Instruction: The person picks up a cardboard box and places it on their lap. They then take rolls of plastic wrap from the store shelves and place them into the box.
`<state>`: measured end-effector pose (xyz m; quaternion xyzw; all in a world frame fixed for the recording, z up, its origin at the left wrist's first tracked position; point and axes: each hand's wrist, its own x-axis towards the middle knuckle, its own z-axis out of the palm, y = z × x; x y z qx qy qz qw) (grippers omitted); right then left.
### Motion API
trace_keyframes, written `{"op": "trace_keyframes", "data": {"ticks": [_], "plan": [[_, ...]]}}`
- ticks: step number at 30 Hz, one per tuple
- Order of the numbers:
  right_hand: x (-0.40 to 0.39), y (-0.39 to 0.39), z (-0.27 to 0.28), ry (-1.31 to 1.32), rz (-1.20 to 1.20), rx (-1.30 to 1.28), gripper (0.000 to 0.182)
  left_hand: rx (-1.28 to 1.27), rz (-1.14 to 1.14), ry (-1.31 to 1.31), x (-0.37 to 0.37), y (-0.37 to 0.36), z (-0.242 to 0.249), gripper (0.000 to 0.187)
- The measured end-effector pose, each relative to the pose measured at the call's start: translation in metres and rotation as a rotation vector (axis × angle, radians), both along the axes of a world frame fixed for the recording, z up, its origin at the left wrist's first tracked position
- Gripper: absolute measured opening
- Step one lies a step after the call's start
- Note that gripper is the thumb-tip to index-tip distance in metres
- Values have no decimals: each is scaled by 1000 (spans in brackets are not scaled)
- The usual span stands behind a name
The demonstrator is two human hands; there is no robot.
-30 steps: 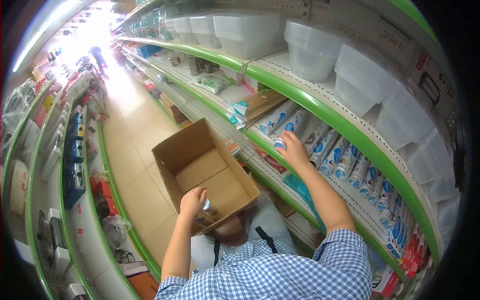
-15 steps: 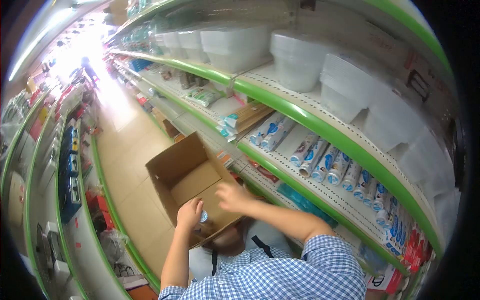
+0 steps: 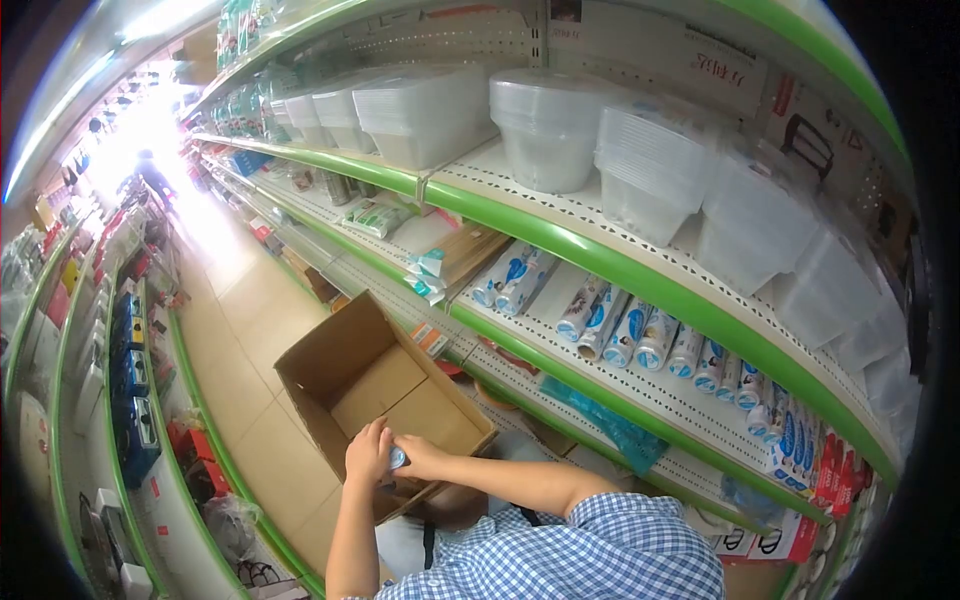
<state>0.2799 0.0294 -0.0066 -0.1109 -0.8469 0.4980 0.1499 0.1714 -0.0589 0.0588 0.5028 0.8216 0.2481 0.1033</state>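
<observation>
An open cardboard box [image 3: 385,375] sits in front of my knees, its bare brown bottom showing. Over its near edge, my left hand [image 3: 368,452] is closed around a wrapped roll [image 3: 398,458], whose round blue-and-white end shows between my hands. My right hand [image 3: 422,460] meets it from the other side, fingers closed against the roll. Most of the roll is hidden by my hands. To the right, similar rolls [image 3: 628,335] in white-and-blue wrapping lie side by side on the middle shelf, ends facing out.
Stacked clear plastic containers [image 3: 655,165] fill the upper shelf. A green-edged shelf [image 3: 560,390] runs close along my right, with a teal plastic bag [image 3: 605,420] below the rolls. Blue boxes [image 3: 135,400] stand on the left shelving. The tiled aisle floor [image 3: 235,340] stretches ahead.
My right hand has come from above the box down to the roll beside my left hand. The view has shifted slightly, so the shelves appear further left.
</observation>
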Motion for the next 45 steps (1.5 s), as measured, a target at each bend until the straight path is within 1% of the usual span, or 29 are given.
{"op": "trace_keyframes", "data": {"ticks": [2, 5, 6, 8, 9, 10, 11, 12, 13, 16, 18, 19, 20, 22, 25, 28, 29, 32, 33, 37, 40, 41, 45], "plan": [[4, 1, -8, 127, -63, 29, 59, 40, -16, 14, -3, 0, -2, 38], [34, 14, 28, 111, -155, -100, 58, 85, -24, 25, -6, -4, -1, 37], [41, 18, 22, 158, -196, -184, 56, 99, -25, 25, -6, -4, -1, 36], [73, 28, 48, 232, -253, -267, 54, 156, -13, 27, -6, -4, 2, 30], [89, 34, 58, 275, -320, -181, 52, 187, -6, 28, -6, -5, 3, 27], [105, 38, 68, 332, -358, -315, 51, 220, -18, 32, -5, -5, 4, 23], [123, 43, 83, 382, -401, -306, 52, 255, -31, 36, -6, -6, 3, 20], [138, 48, 87, 470, -419, -392, 53, 290, -43, 39, -6, -6, 3, 16], [152, 49, 100, 609, -419, -542, 56, 327, -23, 12, -6, -6, 3, 14], [184, 56, 122, 789, -509, -414, 60, 402, 8, -43, -3, -6, 0, 11], [203, 81, 116, 695, -596, 229, 67, 408, -12, -31, -2, -4, 1, 11], [207, 90, 117, 729, -625, 309, 68, 405, -20, -26, -2, -3, 1, 11], [208, 92, 119, 741, -672, 130, 68, 403, -27, -19, -2, -2, 1, 11], [205, 100, 134, 733, -703, 166, 66, 388, -31, -14, -1, -4, 0, 11], [208, 109, 139, 733, -675, 311, 68, 367, -25, -9, -2, -7, -2, 11], [206, 99, 156, 983, -735, -235, 68, 351, -19, 1, -3, -14, -3, 11], [207, 99, 159, 1002, -729, -207, 67, 344, -16, 4, -4, -15, -3, 12], [207, 118, 147, 869, -771, 248, 65, 307, -11, 10, -3, -14, 1, 12], [209, 123, 161, 732, -795, 556, 62, 292, -12, 12, -2, -14, 2, 12], [202, 149, 162, 472, -878, 682, 58, 270, -25, 4, -1, -11, -4, 13], [194, 166, 157, 274, -888, 674, 57, 311, -39, 13, 4, -10, -4, 14], [192, 173, 151, 258, -885, 633, 58, 313, -38, 16, 6, -11, -3, 14], [180, 189, 139, 23, -896, 572, 60, 299, -36, 17, 5, -15, -2, 14]]}}
